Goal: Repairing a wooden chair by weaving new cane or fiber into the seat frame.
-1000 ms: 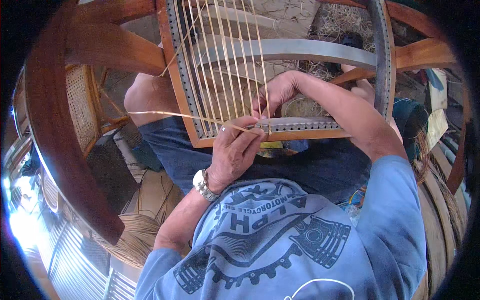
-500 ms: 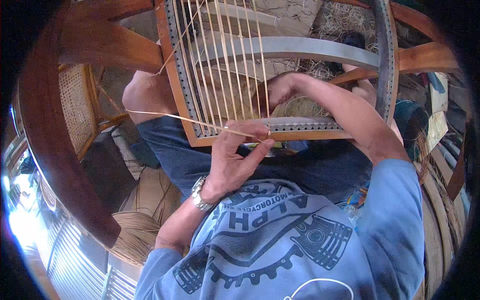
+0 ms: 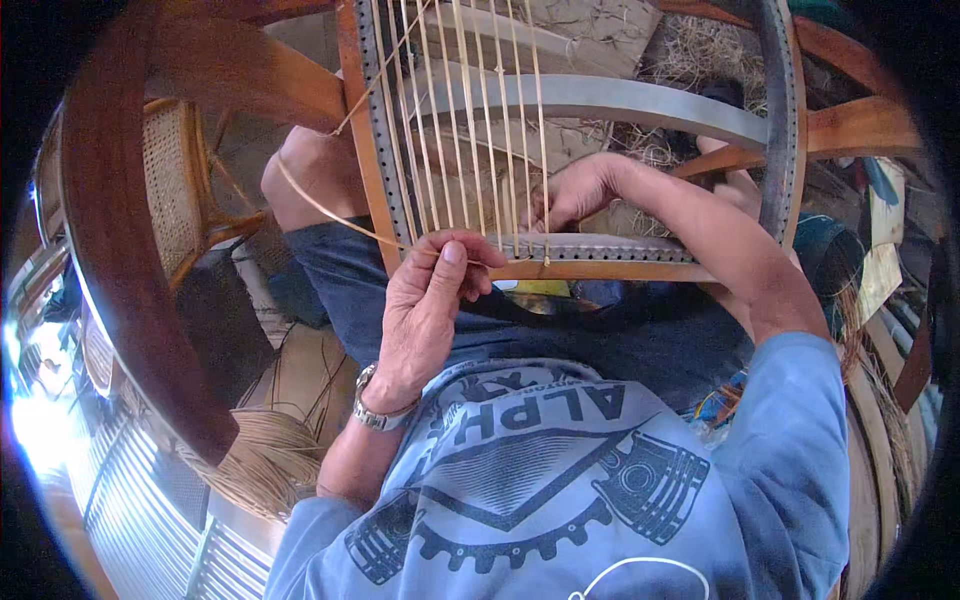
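A wooden chair frame [image 3: 620, 270] with rows of small holes along its edges lies across my lap. Several pale cane strands [image 3: 487, 130] run lengthwise over its opening, in the left half. My left hand [image 3: 425, 305], with a wristwatch, is at the near rail, thumb and forefinger pinched on a loose cane strand [image 3: 335, 215] that arcs away to the left. Inside the opening, my right hand [image 3: 575, 195] is lower than the rail, its fingers curled beside the rightmost strand. What those fingers grip is partly hidden. A small knot of cane [image 3: 546, 261] sits on the near rail.
A curved grey crosspiece [image 3: 600, 95] spans the opening. Wide curved wooden arms [image 3: 100, 250] flank it on the left. A bundle of cane [image 3: 265, 455] lies at lower left, near a woven cane panel [image 3: 170, 165]. Loose fibre scraps [image 3: 700, 50] litter the floor.
My left hand has shifted left off the knot and turned, still pinching the strand. My right hand has drawn slightly right, and its fingers show more. The frame sits further right in view.
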`<state>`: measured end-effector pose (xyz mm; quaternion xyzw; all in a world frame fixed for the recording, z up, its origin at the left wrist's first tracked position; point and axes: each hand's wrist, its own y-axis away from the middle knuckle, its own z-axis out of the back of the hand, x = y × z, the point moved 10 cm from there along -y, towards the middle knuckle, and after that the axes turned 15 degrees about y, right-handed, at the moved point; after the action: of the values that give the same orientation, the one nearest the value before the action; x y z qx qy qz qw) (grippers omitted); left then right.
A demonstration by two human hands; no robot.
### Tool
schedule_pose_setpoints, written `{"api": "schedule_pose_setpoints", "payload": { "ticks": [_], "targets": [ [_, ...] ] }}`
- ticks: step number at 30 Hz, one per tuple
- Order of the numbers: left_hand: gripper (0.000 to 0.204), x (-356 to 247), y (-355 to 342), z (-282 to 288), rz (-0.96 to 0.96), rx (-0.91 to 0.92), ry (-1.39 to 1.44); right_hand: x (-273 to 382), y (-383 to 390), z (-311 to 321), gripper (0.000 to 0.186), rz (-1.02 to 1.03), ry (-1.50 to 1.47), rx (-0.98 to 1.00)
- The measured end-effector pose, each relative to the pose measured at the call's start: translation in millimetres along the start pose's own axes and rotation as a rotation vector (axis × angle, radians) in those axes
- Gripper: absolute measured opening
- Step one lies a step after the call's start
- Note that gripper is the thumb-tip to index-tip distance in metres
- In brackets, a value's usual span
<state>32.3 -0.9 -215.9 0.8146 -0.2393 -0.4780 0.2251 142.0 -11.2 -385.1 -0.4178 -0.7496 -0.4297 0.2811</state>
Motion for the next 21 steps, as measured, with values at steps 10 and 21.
{"api": "schedule_pose_setpoints", "payload": {
  "ticks": [10, 21],
  "targets": [
    [0.026, -23, 17, -11, -0.143, 0.031, -0.138, 7, 6, 56, 0.025, -0.139, 0.535, -0.184],
    [0.026, -37, 9, 6, -0.161, 0.007, 0.117, -12, 8, 56, 0.037, -0.204, 0.162, -0.325]
  ]
}}
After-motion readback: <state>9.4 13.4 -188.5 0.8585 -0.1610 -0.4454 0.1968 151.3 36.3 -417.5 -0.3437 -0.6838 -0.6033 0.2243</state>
